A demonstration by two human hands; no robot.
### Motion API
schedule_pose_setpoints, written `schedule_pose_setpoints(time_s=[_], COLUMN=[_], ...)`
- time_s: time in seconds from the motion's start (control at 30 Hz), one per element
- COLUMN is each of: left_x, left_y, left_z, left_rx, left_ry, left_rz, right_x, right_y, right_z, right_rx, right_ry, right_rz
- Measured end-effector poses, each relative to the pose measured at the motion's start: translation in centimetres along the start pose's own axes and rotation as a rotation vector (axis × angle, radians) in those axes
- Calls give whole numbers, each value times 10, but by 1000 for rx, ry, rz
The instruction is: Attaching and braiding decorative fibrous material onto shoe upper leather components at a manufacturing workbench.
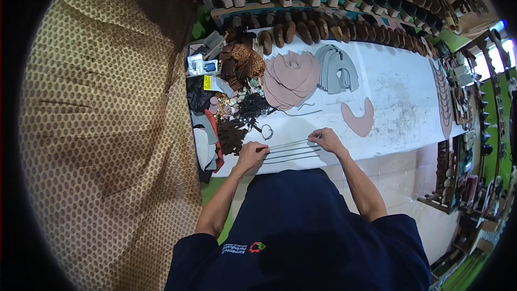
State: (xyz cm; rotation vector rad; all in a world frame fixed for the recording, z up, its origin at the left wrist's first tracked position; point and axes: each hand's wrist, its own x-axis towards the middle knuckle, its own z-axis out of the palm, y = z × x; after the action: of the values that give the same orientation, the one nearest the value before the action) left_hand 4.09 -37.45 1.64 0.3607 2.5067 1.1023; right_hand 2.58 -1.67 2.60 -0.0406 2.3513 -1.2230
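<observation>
Between my two hands a thin dark cord [288, 144] runs nearly straight, low over the white table. My left hand [253, 155] pinches its left end, and my right hand [325, 140] pinches the right end between thumb and fingers. Just nearer to me, several similar cords [293, 157] lie side by side, roughly parallel to it. Beyond my left hand lies a small loop of thin cord [267, 132]. Two loose dark strands [302, 114] rest farther off, by a tangled heap of black cord [253, 106].
Pink cut pieces [291, 78] and grey cut pieces [338, 70] lie fanned out on the white-covered table [393, 64]. A single pink U-shaped piece [360, 121] is right of my right hand. Brown strips [231, 136] crowd the left side. Shoe racks [323, 6] stand behind; a patterned curtain [107, 129] hangs left.
</observation>
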Motion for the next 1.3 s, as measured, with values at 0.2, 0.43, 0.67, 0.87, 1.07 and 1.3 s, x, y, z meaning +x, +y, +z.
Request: schedule_pose_setpoints(time_s=[0.2,0.43,0.67,0.87,1.07,1.3], left_x=[-7,-12,-19,-15,9,35], left_y=[0,-3,-5,5,7,12], left_z=[13,18,20,15,5,-14], left_rx=[103,35,28,174,358,210], left_ry=[60,68,151,312,362,320], left_rz=[31,12,15,114,128,109], right_x=[-8,-10,-20,-16,-6,14], right_y=[4,7,7,12,-7,-55], right_z=[5,6,6,-1,1,1], right_rx=[-118,-151,-357,-201,-132,-120], right_ry=[27,58,256,270,277,266], right_rz=[30,34,-114,-14,-52,-169])
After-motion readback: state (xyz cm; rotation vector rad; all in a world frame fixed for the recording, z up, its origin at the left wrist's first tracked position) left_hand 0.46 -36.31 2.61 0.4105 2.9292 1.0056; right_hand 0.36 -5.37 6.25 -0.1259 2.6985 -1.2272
